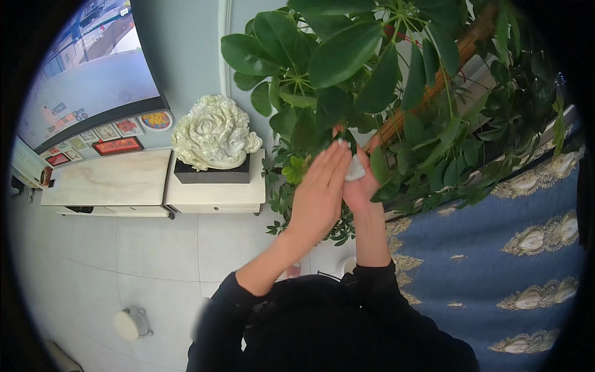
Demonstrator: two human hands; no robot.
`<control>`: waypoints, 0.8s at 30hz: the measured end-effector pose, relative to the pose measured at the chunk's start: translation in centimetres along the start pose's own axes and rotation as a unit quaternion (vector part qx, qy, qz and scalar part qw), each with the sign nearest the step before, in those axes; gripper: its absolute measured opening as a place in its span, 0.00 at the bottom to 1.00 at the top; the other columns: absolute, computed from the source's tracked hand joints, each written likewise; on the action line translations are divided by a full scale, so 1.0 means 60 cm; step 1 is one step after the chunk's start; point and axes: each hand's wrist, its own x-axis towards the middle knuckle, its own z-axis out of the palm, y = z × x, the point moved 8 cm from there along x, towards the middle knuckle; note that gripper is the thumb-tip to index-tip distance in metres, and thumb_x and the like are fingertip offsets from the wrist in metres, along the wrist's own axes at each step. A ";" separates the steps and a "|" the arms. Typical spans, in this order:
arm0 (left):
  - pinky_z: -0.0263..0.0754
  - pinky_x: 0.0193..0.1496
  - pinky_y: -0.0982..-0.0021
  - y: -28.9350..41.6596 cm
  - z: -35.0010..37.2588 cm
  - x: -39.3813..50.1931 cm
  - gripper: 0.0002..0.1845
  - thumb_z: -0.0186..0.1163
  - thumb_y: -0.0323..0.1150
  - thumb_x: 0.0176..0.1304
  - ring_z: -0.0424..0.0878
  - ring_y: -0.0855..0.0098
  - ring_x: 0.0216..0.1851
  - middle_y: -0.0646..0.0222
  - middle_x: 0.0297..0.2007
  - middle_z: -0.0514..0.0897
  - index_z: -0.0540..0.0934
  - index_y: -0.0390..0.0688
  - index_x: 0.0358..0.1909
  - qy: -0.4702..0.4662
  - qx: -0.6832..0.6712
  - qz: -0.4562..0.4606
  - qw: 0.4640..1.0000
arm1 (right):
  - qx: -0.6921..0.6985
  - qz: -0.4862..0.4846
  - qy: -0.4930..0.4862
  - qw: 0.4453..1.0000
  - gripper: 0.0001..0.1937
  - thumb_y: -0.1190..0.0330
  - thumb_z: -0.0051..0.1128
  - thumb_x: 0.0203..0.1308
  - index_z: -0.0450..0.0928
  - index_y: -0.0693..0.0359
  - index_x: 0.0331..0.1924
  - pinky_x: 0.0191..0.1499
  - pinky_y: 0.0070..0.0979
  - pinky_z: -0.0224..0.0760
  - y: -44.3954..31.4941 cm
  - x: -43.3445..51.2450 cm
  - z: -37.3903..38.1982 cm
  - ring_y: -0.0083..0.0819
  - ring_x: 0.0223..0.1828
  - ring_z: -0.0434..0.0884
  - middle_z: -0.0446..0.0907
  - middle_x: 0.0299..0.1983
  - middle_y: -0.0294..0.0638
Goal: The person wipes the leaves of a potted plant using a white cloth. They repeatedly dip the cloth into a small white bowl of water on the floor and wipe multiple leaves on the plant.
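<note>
My left hand [320, 186] is raised among the leaves of a broad-leaved potted plant [346, 53], its back towards me and its fingers together. A small white patch shows at its fingertips; whether it is cloth or tissue I cannot tell. Close beside it, my right hand [365, 188] has its palm facing up, with a folded white cloth or tissue [355, 169] against the palm and fingers. A dark green leaf [348, 139] lies between the two hands at the fingertips. Leaves partly cover the right fingers, and the left hand hides part of the contact.
A brown wooden pole [427, 93] slants through the foliage. To the left, a carved pale flower sculpture [214, 132] on a black base stands on a low white cabinet [214, 200], below a screen [102, 69]. A blue patterned curtain [465, 265] hangs at right; a small stool [131, 324] stands at lower left.
</note>
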 end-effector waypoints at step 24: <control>0.73 0.69 0.53 -0.012 -0.018 0.018 0.32 0.55 0.12 0.57 0.76 0.46 0.67 0.50 0.67 0.78 0.74 0.35 0.66 0.002 0.119 0.054 0.991 | -0.154 -0.066 0.035 0.985 0.32 0.46 0.34 0.83 0.59 0.60 0.78 0.81 0.44 0.49 0.010 0.013 -0.009 0.40 0.78 0.62 0.64 0.78 0.46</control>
